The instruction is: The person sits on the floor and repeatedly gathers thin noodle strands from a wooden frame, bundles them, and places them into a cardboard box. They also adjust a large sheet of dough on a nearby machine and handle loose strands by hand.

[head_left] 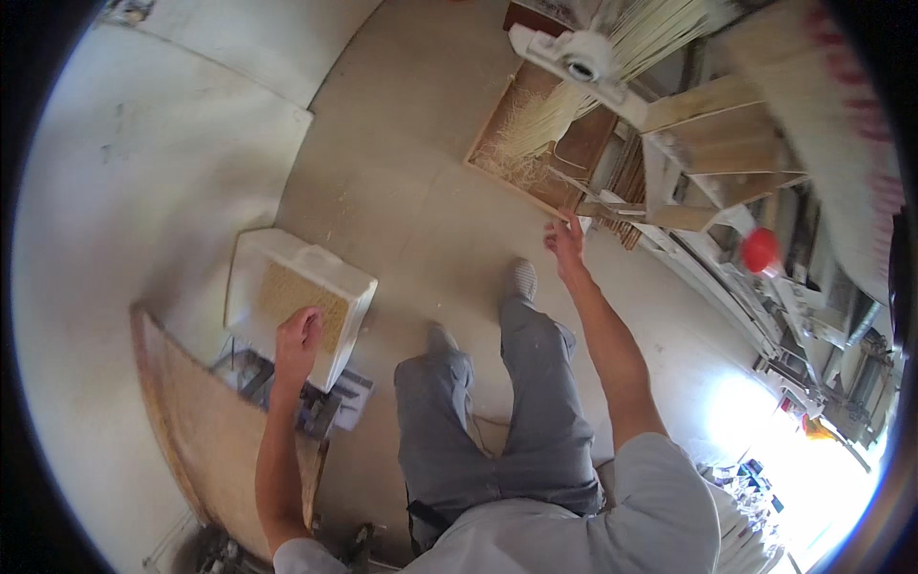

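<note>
My left hand (300, 333) is curled closed, with nothing visible in it. In the picture it lies over a white container (356, 287) of yellowish grainy stuff, and I cannot tell whether they touch. My right hand (566, 239) reaches forward with its fingers loosely bent and apart. It is nearest the corner of a shallow wooden tray (521, 199), and nothing shows in its grasp. Long pale strands like noodles (660, 33) hang from a whitish machine (593, 62) into that tray, where a tangle of thin scraps (516, 158) also lies.
A curved tan board (206, 421) stands at my left, by a pale wall (124, 191). On the right run the machine's frame, a wooden hopper-like box (727, 143) and a red knob (761, 251). My feet are on the grey floor (402, 143). Bright light enters at lower right.
</note>
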A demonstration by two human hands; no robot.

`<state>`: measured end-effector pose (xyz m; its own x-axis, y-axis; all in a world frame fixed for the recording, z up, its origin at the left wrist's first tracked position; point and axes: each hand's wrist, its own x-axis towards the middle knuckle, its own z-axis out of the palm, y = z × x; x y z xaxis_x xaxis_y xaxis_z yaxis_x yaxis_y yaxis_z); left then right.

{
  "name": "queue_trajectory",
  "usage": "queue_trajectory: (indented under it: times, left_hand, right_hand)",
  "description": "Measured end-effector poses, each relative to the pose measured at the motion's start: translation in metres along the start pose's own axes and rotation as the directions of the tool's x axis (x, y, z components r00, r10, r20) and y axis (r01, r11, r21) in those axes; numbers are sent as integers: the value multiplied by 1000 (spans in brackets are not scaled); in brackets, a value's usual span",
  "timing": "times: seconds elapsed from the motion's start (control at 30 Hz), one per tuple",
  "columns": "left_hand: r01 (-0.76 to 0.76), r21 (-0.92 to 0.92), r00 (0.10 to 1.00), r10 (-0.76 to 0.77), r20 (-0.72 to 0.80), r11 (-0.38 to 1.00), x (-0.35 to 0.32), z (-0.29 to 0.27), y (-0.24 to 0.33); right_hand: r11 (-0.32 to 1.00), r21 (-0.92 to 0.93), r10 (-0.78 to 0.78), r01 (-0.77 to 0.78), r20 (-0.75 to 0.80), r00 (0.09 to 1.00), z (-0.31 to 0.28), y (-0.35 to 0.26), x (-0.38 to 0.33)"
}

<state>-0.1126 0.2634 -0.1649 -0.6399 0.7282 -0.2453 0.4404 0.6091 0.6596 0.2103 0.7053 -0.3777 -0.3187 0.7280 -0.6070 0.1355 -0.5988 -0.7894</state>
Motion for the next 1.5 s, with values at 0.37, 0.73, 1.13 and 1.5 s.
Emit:
queue_trajectory:
  times: [0.37,0.73,1.13,1.5]
  left_hand:
    - [-18,383,943,-112,315,924,21,30,37]
    - [15,372,863,-200,464,928,20,45,42]
    - [586,-13,720,-514,467,810,18,22,-20]
    - [200,463,799,-417,433,864,24,32,19]
  right_hand:
    - [943,-151,-302,297,-13,953,46,75,262]
    - [372,-890,-491,263,51,870,-64,135,234]
    - [89,-978,-324,190,152,934,-10,216,396]
    - [264,-940,-450,214,77,890,-45,187,281]
